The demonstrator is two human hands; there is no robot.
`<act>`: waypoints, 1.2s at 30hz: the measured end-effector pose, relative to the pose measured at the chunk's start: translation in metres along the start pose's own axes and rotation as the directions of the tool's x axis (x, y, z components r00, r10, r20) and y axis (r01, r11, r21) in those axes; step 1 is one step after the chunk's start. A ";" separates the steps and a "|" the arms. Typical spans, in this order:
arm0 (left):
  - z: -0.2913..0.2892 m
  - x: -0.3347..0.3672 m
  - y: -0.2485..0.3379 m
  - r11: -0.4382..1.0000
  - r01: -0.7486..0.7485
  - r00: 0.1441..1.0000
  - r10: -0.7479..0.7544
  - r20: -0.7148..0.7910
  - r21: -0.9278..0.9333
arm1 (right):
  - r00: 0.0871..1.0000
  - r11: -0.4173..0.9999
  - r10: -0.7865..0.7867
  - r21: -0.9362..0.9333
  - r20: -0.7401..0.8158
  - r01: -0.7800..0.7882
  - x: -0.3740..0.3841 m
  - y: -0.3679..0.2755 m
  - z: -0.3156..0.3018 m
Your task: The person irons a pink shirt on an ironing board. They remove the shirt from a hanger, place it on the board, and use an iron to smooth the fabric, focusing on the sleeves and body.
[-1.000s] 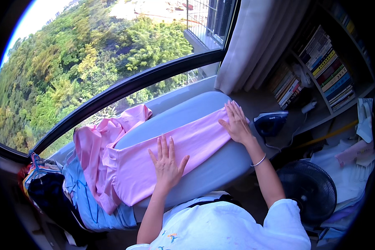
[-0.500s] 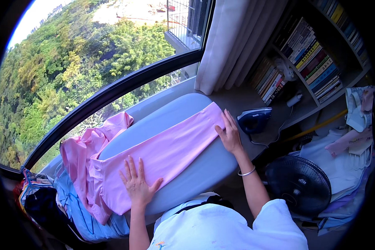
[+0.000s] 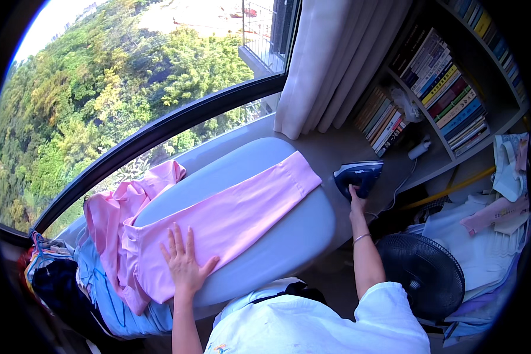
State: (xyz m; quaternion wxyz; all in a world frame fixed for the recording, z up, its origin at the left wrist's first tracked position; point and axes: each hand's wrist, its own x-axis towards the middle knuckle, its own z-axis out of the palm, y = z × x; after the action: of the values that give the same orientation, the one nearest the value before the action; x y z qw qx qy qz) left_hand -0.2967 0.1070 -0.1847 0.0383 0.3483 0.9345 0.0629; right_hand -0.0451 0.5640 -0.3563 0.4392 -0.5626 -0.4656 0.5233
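A pink garment (image 3: 242, 215) lies across the light blue ironing board (image 3: 304, 239), one long piece like a trouser leg spread flat. Its other part bunches up over the board's left end. My left hand (image 3: 184, 259) rests on the flat fabric, fingers spread and palm down. Off the right end of the board, a dark blue iron (image 3: 366, 175) stands on the grey surface. My right hand (image 3: 356, 199) is at the iron's handle, closed around it; some of its fingers are hidden behind the handle. A bangle circles my right wrist.
A black fan (image 3: 422, 274) stands close beside my right forearm. The iron's cord runs toward the shelf of books (image 3: 448, 100). Light clothes (image 3: 463, 230) are piled at the right, and more clothes (image 3: 103, 289) hang at the left. A window (image 3: 159, 133) and curtain (image 3: 315, 71) border the far side.
My right hand has left the garment's hem and moved right to the iron, taking its handle. My left hand stays flat on the fabric. The view has shifted slightly.
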 end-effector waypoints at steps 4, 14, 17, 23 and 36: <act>-0.001 -0.001 0.000 0.999 0.012 1.000 -0.012 0.011 -0.034 | 0.990 0.991 -0.116 -0.076 -0.082 0.109 0.005 -0.015 0.005; 0.000 -0.002 -0.004 0.998 -0.001 1.000 0.000 -0.011 -0.070 | 0.960 0.960 -0.092 -0.234 0.265 0.156 -0.053 -0.181 0.005; 0.000 -0.003 -0.005 0.997 -0.010 1.000 0.007 -0.029 -0.079 | 0.878 0.847 -0.217 -0.365 0.427 0.387 -0.089 -0.239 0.020; -0.001 -0.003 -0.006 0.992 -0.011 0.999 0.006 -0.040 -0.125 | 0.731 0.572 -0.236 -0.517 0.640 0.637 -0.132 -0.278 0.065; -0.002 -0.004 -0.011 0.989 -0.025 0.998 0.017 -0.058 -0.148 | 0.738 0.294 0.019 -0.709 0.675 0.641 -0.115 -0.254 0.110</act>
State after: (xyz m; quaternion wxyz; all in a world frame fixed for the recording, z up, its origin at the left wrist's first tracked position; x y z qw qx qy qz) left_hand -0.3006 0.0960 -0.1844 0.0371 0.3526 0.9241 0.1425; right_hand -0.1730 0.4974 -0.0931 -0.0138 -0.4132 -0.8866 0.2076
